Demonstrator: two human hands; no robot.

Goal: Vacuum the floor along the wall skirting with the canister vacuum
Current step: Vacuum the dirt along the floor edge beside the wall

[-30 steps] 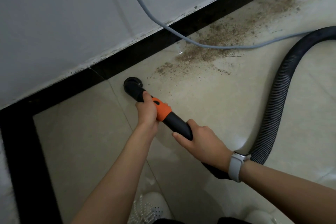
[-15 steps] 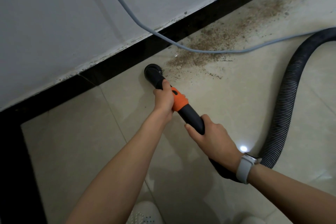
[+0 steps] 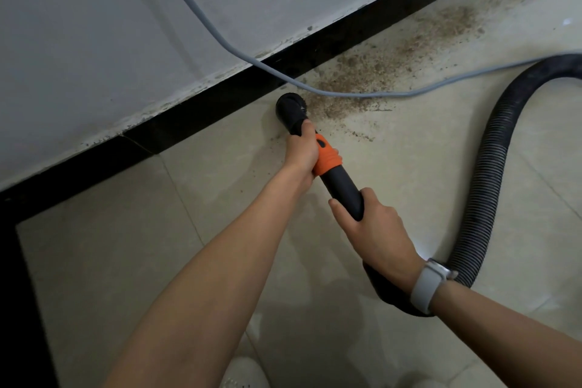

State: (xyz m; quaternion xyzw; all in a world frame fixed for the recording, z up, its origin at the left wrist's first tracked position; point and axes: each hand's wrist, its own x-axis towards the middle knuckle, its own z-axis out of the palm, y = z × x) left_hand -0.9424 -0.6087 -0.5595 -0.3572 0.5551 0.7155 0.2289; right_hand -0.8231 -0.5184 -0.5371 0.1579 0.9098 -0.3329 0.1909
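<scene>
My left hand (image 3: 301, 153) grips the vacuum wand just behind its round black brush nozzle (image 3: 289, 106), partly covering the orange collar (image 3: 327, 157). My right hand (image 3: 374, 231) holds the black tube (image 3: 343, 192) further back. The nozzle rests on the tile floor beside the black skirting (image 3: 220, 116), at the left edge of a patch of brown dirt (image 3: 378, 72). The ribbed black hose (image 3: 485, 186) loops from under my right wrist out to the right edge.
A grey power cord (image 3: 226, 50) hangs down the white wall (image 3: 126, 25) and trails across the dirt to the right. A black floor border (image 3: 19, 293) runs down the left side. My white shoes (image 3: 244, 373) show at the bottom.
The nozzle has slid right along the skirting and now touches the edge of the dirt patch. Both hands kept their hold on the wand.
</scene>
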